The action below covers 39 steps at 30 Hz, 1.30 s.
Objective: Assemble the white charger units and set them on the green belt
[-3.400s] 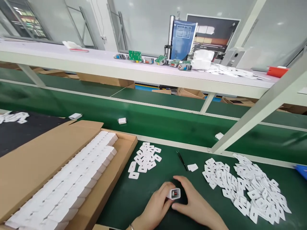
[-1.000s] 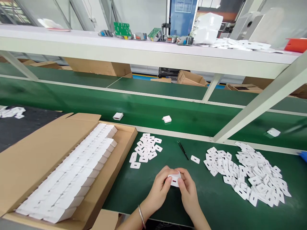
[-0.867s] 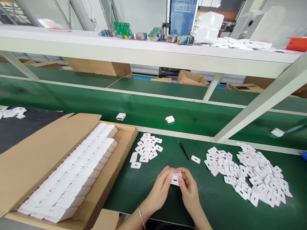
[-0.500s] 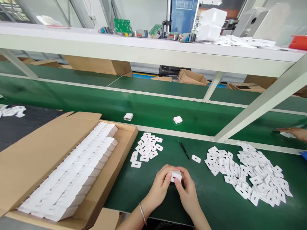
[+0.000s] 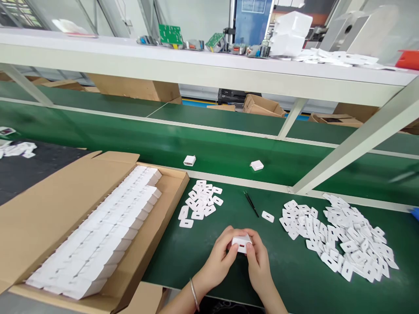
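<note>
Well, charger point(image 5: 241, 241) in hands point(image 5: 221, 254) point(image 5: 258, 252), panel print point(image 5: 253, 6) illegible

The left hand point(image 5: 220, 253) and the right hand point(image 5: 258, 255) cover the sides of the white casing point(image 5: 241, 241), so its back I cannot see. The right edge of my view cuts a blue object point(image 5: 415, 213) and a red object point(image 5: 407, 59); print point(image 5: 253, 6) on the blue panel point(image 5: 250, 27) is too small to read.
</note>
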Available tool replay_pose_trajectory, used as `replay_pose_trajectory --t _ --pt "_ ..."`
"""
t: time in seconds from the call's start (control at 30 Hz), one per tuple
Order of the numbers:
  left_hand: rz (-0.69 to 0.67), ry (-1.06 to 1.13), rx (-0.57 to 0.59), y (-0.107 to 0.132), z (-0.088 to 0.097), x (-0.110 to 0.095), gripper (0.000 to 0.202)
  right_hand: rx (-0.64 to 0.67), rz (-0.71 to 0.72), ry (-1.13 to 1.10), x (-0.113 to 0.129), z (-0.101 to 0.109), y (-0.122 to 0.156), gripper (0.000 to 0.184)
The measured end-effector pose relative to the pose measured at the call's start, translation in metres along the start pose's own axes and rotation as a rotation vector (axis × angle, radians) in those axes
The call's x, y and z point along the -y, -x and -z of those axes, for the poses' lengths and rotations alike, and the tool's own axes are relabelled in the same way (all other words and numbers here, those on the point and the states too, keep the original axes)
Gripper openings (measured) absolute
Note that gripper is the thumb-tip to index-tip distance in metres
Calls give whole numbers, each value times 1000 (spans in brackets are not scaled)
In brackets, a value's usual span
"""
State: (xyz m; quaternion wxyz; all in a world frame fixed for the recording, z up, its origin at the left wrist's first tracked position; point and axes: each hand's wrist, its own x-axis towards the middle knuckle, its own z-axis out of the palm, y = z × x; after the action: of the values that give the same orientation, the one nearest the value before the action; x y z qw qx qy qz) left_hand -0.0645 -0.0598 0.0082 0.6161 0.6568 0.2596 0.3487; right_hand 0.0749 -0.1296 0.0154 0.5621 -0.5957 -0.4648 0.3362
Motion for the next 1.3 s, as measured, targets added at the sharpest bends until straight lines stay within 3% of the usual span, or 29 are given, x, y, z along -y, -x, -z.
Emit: replay_pose_trajectory --t 0.13,0.23,0.37,0.47,0.57,0.63,0.73,0.83,0.93,1.07,1.3 --pt "183 321 -111 6 -11 4 57 -19 119 25 -6 -1 3 34" --pt "307 507 -153 11 -19 7 60 36 189 94 -5 0 4 43" --pt "346 684 -137 11 -18 5 67 209 119 300 5 4 -2 42" --pt "339 619 -134 8 -6 -3 61 284 116 351 9 7 -11 41" --pt "264 317 -216 8 23 -20 58 258 164 431 4 10 -20 41" --pt "189 79 -306 6 55 -35 58 149 212 558 -5 15 -27 39" --pt "59 -417 -478 -3 122 -55 41 -72 268 710 -21 33 -36 32" --pt "-50 -930 -595 -24 193 -61 35 -252 198 729 -35 57 -43 30" --pt "46 -1277 -531 -50 244 -50 38 -407 94 714 -43 75 -46 34" --pt "132 -1409 -428 -75 271 -26 33 -500 34 755 -47 85 -47 40" --pt "249 -1554 -470 -71 279 -5 37 -394 16 777 -63 83 -48 46"
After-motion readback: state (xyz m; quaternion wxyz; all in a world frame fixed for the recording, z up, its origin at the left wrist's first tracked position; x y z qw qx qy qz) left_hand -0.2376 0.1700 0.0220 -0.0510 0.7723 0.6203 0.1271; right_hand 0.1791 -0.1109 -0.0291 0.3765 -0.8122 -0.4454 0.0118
